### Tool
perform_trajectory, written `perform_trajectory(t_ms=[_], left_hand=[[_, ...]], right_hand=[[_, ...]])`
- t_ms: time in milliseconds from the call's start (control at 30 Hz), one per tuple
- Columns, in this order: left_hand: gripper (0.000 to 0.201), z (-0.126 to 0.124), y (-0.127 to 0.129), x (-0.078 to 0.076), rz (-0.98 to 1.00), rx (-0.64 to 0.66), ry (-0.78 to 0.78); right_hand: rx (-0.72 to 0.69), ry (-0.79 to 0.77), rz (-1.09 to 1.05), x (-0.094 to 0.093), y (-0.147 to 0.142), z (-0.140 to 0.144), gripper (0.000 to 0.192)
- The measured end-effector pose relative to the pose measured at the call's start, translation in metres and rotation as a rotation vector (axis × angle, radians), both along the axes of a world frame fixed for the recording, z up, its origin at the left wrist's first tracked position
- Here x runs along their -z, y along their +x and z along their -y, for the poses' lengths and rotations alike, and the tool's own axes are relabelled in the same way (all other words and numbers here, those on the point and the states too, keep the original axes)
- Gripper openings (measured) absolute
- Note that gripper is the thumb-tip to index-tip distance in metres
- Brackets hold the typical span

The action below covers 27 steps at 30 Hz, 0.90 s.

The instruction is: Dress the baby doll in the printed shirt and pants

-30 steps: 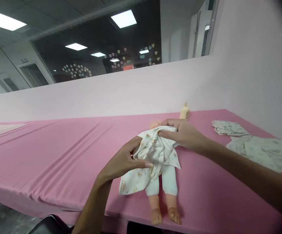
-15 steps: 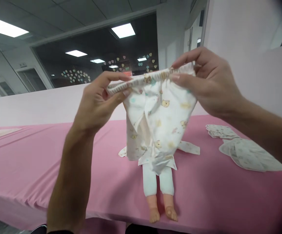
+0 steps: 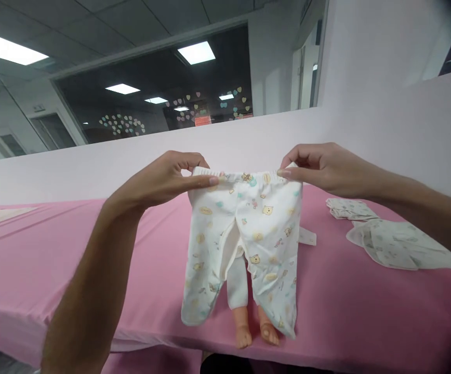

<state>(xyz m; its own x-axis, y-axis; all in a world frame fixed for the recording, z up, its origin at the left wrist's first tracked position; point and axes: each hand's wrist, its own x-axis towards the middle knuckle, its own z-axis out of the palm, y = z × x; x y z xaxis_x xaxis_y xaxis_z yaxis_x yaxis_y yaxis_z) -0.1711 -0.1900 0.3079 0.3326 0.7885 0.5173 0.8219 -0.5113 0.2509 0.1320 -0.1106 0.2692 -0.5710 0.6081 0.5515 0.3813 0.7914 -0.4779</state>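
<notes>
Overhead, a panelled ceiling [image 3: 104,13] with bright rectangular lights; beneath it, a dark glass wall [image 3: 151,104] dotted with pastel heart stickers and mirroring the lamps. In front of that, a pale pink partition [image 3: 73,166] along the back and up the right side. Below, a long table under a pink cloth [image 3: 54,259], creased in shallow ridges on the left. At the right of the cloth, flat light patterned garments [image 3: 397,244], well apart from the centre. In mid-air over the table's near edge, small white baby trousers [image 3: 244,244] with a bear print, stretched by the waistband, legs hanging down. Behind them on the cloth, a doll [image 3: 244,306], only its white-clad legs and bare feet showing. Left hand [image 3: 163,182] pinched shut on the waistband's left end; right hand [image 3: 322,169] pinched on the right end.
</notes>
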Motion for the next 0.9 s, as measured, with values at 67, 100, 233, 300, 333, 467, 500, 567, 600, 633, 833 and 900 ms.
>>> perform_trajectory(t_ms=[67,100,233,300,333,467,500,567,600,633,833,900], left_hand=[[0.034,-0.001,-0.005,0.003,-0.023,0.073,-0.154],[0.035,-0.002,-0.007,0.006,-0.025,0.100,-0.208],[0.034,-0.004,-0.007,0.016,-0.047,0.120,-0.298],[0.033,-0.005,-0.002,0.022,-0.084,0.121,-0.340],[0.032,-0.006,0.000,0.024,-0.103,0.121,-0.359],[0.029,-0.008,0.005,0.031,-0.127,0.133,-0.397],[0.029,-0.008,0.004,0.032,-0.127,0.143,-0.403],[0.028,-0.007,0.002,0.032,-0.129,0.167,-0.414],[0.028,-0.006,0.001,0.033,-0.129,0.177,-0.415],[0.027,-0.006,0.001,0.034,-0.125,0.186,-0.412],[0.032,-0.012,0.032,0.057,-0.135,0.346,-0.368],[0.032,-0.015,0.047,0.066,-0.184,0.377,-0.331]], right_hand=[[0.018,-0.053,0.002,0.007,0.005,0.000,0.038],[0.027,-0.076,-0.003,0.011,0.007,0.000,0.040],[0.074,-0.161,0.027,0.030,0.017,-0.001,0.047],[0.105,-0.196,0.089,0.041,0.023,0.000,0.048],[0.119,-0.214,0.135,0.047,0.026,0.001,0.047],[0.094,-0.278,0.374,0.065,0.044,0.003,0.040],[0.076,-0.280,0.406,0.067,0.050,0.003,0.039],[0.064,-0.273,0.400,0.066,0.062,0.002,0.036],[0.070,-0.268,0.362,0.065,0.067,0.001,0.036],[0.079,-0.263,0.315,0.063,0.071,0.001,0.035],[0.090,-0.117,0.190,0.056,0.045,0.019,0.031],[0.057,-0.097,0.196,0.060,0.024,0.033,0.026]])
